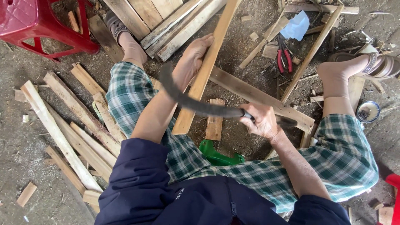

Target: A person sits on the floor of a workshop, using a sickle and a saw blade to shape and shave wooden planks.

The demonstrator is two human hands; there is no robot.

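A: Slat (203,75) is in the left hand (189,62), gripped near mid-length and tilted; its top runs past the upper edge and its bottom ends between the knees.

B: Floor?

A: Bare dirt (16,137), chips and shavings everywhere. Going left to right: red stool (29,21) in the top-left corner, then loose offcuts (66,125) fanned out beside the left knee. Stacked planks (166,21) lie at top centre, just past the left foot.

B: Middle?

A: Under the slat, a long board (260,98) lies diagonally on the ground with a short block (214,121) near its low end. A green seat (216,156) shows between the legs.

B: Right hand?

A: Right hand (262,121) is fisted tight on the handle of a curved blade (196,102). The blade sweeps left across the slat's lower part and under the left wrist. It's motion-blurred, so I can't tell whether the edge touches the wood.

B: Right side?

A: Red-handled pliers (283,58) on the dirt, a blue scrap (298,25) just above them, and a thin stick (312,50) leaning diagonally beside both.

B: Containers?

A: One small round tin (368,111) by the right shin, open top. Contents are too small to read.
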